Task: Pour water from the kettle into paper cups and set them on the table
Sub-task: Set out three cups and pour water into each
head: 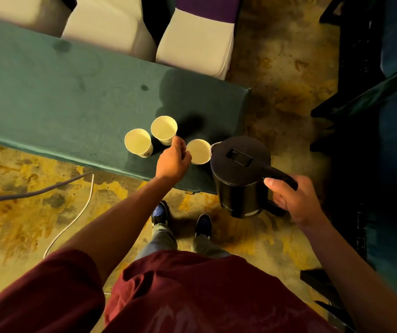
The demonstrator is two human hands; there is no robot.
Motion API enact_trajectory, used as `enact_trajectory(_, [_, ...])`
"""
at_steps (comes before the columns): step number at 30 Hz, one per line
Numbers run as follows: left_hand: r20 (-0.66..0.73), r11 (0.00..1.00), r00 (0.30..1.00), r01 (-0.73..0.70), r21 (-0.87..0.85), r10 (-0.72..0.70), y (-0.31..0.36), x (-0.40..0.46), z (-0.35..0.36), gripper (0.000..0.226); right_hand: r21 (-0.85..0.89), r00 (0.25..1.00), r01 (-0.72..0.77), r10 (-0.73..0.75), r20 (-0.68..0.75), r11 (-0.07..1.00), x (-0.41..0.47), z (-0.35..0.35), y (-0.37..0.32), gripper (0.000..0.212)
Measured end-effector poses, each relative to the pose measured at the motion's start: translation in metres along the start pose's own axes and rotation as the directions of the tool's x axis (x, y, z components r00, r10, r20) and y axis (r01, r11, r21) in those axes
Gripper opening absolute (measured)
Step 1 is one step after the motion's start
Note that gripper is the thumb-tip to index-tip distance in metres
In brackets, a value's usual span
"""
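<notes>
- Three chairs in white fabric covers (111,25) stand in a row along the far side of the table; the one nearest the table's corner carries a purple band (207,7) across its back.
- A mottled yellow and brown floor (19,212) spreads on the near side of the table and past its end.
- A grey cable (32,193) and a thinner white cord (72,219) trail over the floor, on the near side of the table.
- Dark furniture draped in teal cloth (384,92) stands beyond the table's end, too shadowed to make out.
</notes>
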State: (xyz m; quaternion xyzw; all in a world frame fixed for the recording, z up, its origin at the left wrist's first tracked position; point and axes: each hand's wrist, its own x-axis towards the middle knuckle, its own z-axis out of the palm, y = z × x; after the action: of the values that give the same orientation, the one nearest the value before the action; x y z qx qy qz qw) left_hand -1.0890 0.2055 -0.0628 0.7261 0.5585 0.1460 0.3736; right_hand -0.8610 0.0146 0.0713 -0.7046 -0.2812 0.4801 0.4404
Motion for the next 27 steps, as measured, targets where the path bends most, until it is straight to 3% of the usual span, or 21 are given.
enact_trajectory(3, [0.012,1.0,1.0,-0.008,-0.014,0.008,0.001,-0.001,0.0,0.018,-0.033,1.0,-0.004,0.004,-0.007,0.999,-0.004,-0.002,-0.001,0.056])
enact_trajectory(18, [0.089,0.999,0.995,-0.038,0.011,0.037,0.011,-0.003,0.003,0.022,-0.043,0.999,-0.029,0.029,-0.015,0.999,-0.015,-0.007,0.002,0.043])
enact_trajectory(27, [0.103,0.999,0.995,-0.019,0.028,0.016,0.01,-0.003,0.006,0.022,-0.081,0.999,-0.009,0.006,-0.041,0.997,-0.016,-0.01,0.004,0.055])
